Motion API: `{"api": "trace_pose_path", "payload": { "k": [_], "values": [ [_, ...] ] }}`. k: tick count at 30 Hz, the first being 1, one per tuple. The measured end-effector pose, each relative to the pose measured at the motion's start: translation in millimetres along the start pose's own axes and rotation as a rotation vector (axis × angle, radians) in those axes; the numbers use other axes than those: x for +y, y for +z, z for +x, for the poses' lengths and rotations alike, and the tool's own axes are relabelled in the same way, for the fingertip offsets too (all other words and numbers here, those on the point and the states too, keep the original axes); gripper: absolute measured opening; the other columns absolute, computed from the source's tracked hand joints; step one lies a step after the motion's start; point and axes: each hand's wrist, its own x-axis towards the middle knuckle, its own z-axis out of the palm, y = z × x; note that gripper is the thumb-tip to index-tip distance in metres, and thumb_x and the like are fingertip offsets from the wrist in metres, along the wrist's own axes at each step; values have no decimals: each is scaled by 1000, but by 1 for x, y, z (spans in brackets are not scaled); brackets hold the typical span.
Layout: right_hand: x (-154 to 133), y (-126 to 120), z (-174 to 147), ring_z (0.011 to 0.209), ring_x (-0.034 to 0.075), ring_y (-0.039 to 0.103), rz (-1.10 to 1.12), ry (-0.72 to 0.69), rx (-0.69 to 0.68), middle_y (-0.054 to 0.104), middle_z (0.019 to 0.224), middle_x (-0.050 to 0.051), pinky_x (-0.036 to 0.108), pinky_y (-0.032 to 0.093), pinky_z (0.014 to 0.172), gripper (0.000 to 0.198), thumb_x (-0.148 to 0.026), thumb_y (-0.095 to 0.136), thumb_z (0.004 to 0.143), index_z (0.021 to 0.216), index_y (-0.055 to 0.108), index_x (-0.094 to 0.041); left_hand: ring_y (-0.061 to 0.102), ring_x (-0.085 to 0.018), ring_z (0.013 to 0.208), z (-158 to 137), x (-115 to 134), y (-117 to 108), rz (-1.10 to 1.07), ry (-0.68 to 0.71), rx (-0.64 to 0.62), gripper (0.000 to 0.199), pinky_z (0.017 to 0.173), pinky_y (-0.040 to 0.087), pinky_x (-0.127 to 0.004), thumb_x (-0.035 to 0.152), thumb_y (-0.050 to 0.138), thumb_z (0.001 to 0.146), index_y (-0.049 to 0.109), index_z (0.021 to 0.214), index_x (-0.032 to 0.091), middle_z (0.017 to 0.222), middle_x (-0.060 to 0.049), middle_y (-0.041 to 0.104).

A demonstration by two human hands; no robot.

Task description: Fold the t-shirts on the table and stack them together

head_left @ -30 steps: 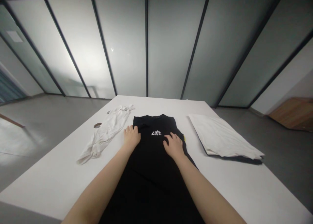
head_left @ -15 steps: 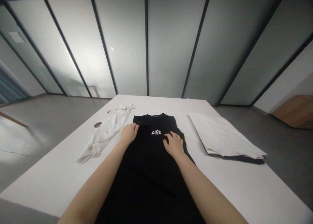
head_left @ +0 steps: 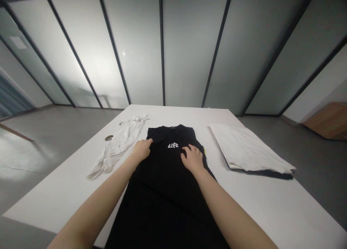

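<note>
A black T-shirt [head_left: 165, 176] with white lettering on its chest lies stretched along the table, its collar at the far end. At its left edge, by the turned-in sleeve, my left hand [head_left: 142, 150] has its fingers closed on the fabric. My right hand [head_left: 193, 157] rests palm down on the right side of the chest, beside the lettering, fingers spread. A bit of yellow shows at the shirt's right edge. The shirt's near end runs out of view below.
On the white table [head_left: 173, 115], a crumpled white garment [head_left: 119, 146] lies to the left, near a round hole [head_left: 108, 138]. Folded white cloth [head_left: 248, 147] sits on dark fabric [head_left: 271, 174] at the right. Frosted glass panels [head_left: 187, 50] stand behind.
My left hand has shifted slightly left and nearer to me, and the turned-in sleeve fabric has changed shape. The right hand has stayed almost in place on the chest.
</note>
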Motion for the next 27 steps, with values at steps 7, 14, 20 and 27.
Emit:
{"api": "trace_pose_path", "payload": {
  "k": [7,14,20,27],
  "values": [
    [1,1,1,147,36,43,2,3,-7,54,158,13,53,33,118,39,-35,56,100,135,71,-27,70,-30,115,7,-6,2,-33,41,3,42,99,48,-43,8,48,97,65,131,27,121,-13,75],
    [1,0,1,148,36,42,0,2,-15,53,159,13,53,33,118,40,-36,56,100,136,70,-26,71,-27,112,17,-10,-11,-198,-60,34,35,96,50,-38,20,38,105,67,123,23,115,-10,78],
    [-1,-2,0,148,37,43,-4,5,-16,53,159,14,53,32,119,40,-35,55,101,137,70,-25,64,-30,123,6,0,-9,-208,-15,111,40,105,48,-41,36,56,100,58,136,20,131,-14,70],
    [1,0,0,149,35,41,-11,0,-19,52,160,12,52,32,119,40,-37,55,102,137,69,-27,68,-31,118,-5,6,-3,-9,-22,-12,56,100,49,-42,4,48,91,58,143,21,124,-16,74]
  ]
}}
